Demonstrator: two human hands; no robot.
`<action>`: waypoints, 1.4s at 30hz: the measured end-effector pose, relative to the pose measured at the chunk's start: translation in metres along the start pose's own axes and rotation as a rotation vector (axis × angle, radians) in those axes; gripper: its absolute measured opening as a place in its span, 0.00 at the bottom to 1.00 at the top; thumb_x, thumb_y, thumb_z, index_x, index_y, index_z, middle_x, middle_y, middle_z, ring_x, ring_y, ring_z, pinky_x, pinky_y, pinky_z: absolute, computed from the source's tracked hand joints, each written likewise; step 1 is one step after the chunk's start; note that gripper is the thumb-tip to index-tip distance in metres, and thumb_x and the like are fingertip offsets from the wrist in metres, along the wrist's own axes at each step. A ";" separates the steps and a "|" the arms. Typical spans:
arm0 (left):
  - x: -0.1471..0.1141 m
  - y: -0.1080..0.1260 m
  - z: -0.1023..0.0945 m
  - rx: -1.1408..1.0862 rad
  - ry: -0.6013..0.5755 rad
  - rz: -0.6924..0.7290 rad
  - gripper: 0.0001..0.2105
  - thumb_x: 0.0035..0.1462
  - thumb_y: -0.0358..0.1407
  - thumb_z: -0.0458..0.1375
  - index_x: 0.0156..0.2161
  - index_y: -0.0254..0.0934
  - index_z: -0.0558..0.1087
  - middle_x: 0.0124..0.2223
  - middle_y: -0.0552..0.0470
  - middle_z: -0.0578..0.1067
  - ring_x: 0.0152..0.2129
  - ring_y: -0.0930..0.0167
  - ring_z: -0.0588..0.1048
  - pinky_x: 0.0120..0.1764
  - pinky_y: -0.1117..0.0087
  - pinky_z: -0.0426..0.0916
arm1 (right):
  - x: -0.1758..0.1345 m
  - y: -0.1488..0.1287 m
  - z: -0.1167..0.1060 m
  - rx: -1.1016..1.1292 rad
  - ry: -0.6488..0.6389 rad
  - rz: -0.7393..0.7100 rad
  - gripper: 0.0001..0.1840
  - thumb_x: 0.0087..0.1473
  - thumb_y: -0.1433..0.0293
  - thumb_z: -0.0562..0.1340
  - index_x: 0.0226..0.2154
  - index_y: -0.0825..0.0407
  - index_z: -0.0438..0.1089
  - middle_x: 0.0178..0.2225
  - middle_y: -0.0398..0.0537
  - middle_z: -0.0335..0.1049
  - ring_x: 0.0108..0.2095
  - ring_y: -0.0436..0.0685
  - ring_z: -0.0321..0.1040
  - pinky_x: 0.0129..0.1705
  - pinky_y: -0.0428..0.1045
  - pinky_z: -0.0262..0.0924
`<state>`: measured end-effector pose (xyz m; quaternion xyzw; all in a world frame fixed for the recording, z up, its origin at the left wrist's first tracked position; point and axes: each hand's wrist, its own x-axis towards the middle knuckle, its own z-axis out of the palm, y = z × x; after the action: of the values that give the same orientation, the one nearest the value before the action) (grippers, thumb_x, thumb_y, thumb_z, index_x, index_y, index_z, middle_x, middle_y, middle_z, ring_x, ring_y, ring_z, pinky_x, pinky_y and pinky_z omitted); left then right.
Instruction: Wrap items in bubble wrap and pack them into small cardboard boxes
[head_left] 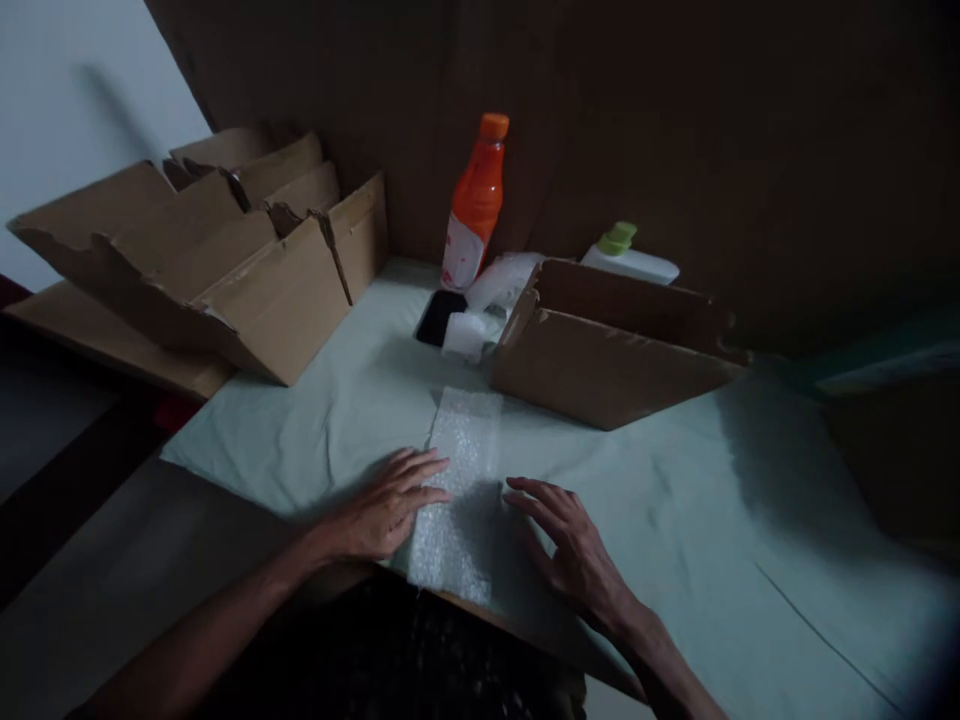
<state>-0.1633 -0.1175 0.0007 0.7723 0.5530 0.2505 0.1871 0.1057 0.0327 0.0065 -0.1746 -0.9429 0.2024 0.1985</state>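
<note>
A strip of bubble wrap [461, 500] lies lengthwise on the pale green cloth [622, 540], its near end at the table's front edge. Along its left side rests my left hand [386, 505], fingers stretched out and the fingertips touching the wrap. My right hand [562, 540] hovers or rests just right of the strip, fingers extended and apart, with nothing in it. Whether its fingertips touch the wrap I cannot tell. Beyond the strip's far end sit a black flat object [437, 318] and a small white folded piece [464, 337].
Open cardboard boxes with dividers [285, 290] stand at the left. An open cardboard box [615, 365] is right of centre, with a white bottle with a green cap [634, 262] behind it. An orange bottle [477, 205] and crumpled clear plastic [506, 280] stand at the back.
</note>
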 end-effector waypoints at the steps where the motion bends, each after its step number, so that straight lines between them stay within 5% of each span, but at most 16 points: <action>1: -0.007 0.003 -0.002 0.051 -0.002 -0.019 0.34 0.50 0.16 0.52 0.62 0.44 0.65 0.70 0.44 0.60 0.69 0.59 0.53 0.66 0.42 0.54 | -0.002 -0.004 0.000 -0.013 -0.038 -0.025 0.21 0.57 0.76 0.59 0.52 0.47 0.71 0.55 0.54 0.73 0.52 0.62 0.71 0.48 0.60 0.68; 4: -0.027 0.013 -0.003 0.133 -0.043 -0.037 0.35 0.53 0.19 0.55 0.65 0.46 0.62 0.72 0.44 0.55 0.70 0.57 0.49 0.66 0.41 0.54 | -0.016 -0.014 -0.004 -0.013 -0.158 -0.060 0.29 0.56 0.77 0.59 0.60 0.47 0.65 0.62 0.55 0.66 0.60 0.63 0.64 0.53 0.62 0.66; 7: -0.032 0.017 0.004 0.133 -0.026 -0.001 0.24 0.58 0.23 0.57 0.58 0.43 0.69 0.70 0.45 0.59 0.70 0.58 0.52 0.66 0.42 0.55 | -0.031 -0.028 0.000 0.007 -0.237 -0.069 0.34 0.55 0.73 0.62 0.64 0.48 0.61 0.66 0.56 0.59 0.65 0.65 0.57 0.57 0.63 0.63; 11: -0.019 0.011 0.017 0.050 0.084 0.002 0.10 0.61 0.25 0.55 0.43 0.38 0.76 0.60 0.45 0.74 0.64 0.61 0.64 0.63 0.48 0.62 | -0.032 -0.042 0.022 0.001 -0.186 -0.062 0.23 0.57 0.70 0.64 0.56 0.51 0.69 0.64 0.59 0.63 0.65 0.68 0.57 0.56 0.66 0.63; 14: -0.014 0.011 0.018 -0.040 0.125 -0.023 0.15 0.58 0.22 0.53 0.46 0.38 0.75 0.56 0.45 0.77 0.60 0.63 0.69 0.63 0.49 0.63 | -0.021 -0.044 0.035 0.018 -0.038 -0.035 0.07 0.61 0.73 0.61 0.40 0.51 0.74 0.55 0.56 0.73 0.57 0.64 0.67 0.51 0.61 0.67; 18: -0.020 0.021 0.014 -0.115 0.053 -0.046 0.37 0.46 0.23 0.55 0.64 0.40 0.62 0.64 0.44 0.70 0.65 0.58 0.61 0.66 0.44 0.57 | -0.012 -0.046 0.038 0.142 0.093 -0.003 0.09 0.65 0.74 0.57 0.36 0.50 0.72 0.43 0.51 0.79 0.44 0.57 0.76 0.43 0.54 0.71; 20: -0.022 0.028 0.016 -0.129 0.063 -0.054 0.38 0.46 0.24 0.57 0.66 0.39 0.60 0.64 0.42 0.69 0.65 0.57 0.61 0.65 0.44 0.57 | -0.009 -0.047 0.037 0.220 0.130 0.088 0.09 0.66 0.73 0.55 0.40 0.49 0.71 0.39 0.49 0.79 0.38 0.55 0.76 0.40 0.51 0.71; 25: -0.008 0.033 0.037 -0.167 0.412 -0.260 0.09 0.62 0.30 0.54 0.45 0.39 0.75 0.43 0.47 0.81 0.44 0.65 0.78 0.50 0.61 0.74 | -0.003 -0.050 0.034 0.282 0.169 0.372 0.10 0.67 0.65 0.55 0.37 0.48 0.71 0.32 0.46 0.78 0.30 0.54 0.75 0.32 0.48 0.70; 27: 0.000 0.030 0.043 -0.154 0.507 -0.383 0.07 0.64 0.32 0.53 0.38 0.38 0.75 0.35 0.50 0.79 0.35 0.68 0.79 0.40 0.67 0.75 | -0.004 -0.051 0.033 0.212 0.284 0.415 0.08 0.66 0.64 0.57 0.42 0.48 0.71 0.37 0.48 0.78 0.36 0.57 0.76 0.37 0.50 0.72; 30: 0.009 0.025 0.048 -0.047 0.590 -0.456 0.07 0.62 0.34 0.54 0.40 0.37 0.75 0.34 0.50 0.78 0.32 0.68 0.77 0.37 0.67 0.74 | -0.009 -0.055 0.031 0.073 0.436 0.301 0.12 0.63 0.71 0.60 0.49 0.46 0.69 0.43 0.50 0.77 0.44 0.60 0.75 0.44 0.55 0.70; 37: 0.015 0.022 0.050 0.074 0.603 -0.466 0.18 0.61 0.29 0.53 0.56 0.38 0.70 0.33 0.51 0.76 0.33 0.67 0.75 0.40 0.66 0.73 | 0.001 -0.053 0.051 -0.104 0.082 0.081 0.16 0.59 0.74 0.60 0.50 0.50 0.71 0.55 0.56 0.73 0.55 0.65 0.66 0.48 0.60 0.64; 42: 0.005 0.019 0.048 0.041 0.617 -0.438 0.17 0.62 0.31 0.53 0.56 0.39 0.69 0.33 0.51 0.75 0.33 0.68 0.76 0.40 0.67 0.74 | 0.015 -0.044 0.066 -0.125 0.083 0.049 0.16 0.61 0.77 0.56 0.46 0.48 0.74 0.54 0.52 0.74 0.58 0.63 0.64 0.51 0.59 0.60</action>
<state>-0.1189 -0.1189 -0.0263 0.5276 0.7402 0.4144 0.0454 0.0526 -0.0196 -0.0244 -0.2179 -0.9401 0.1407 0.2213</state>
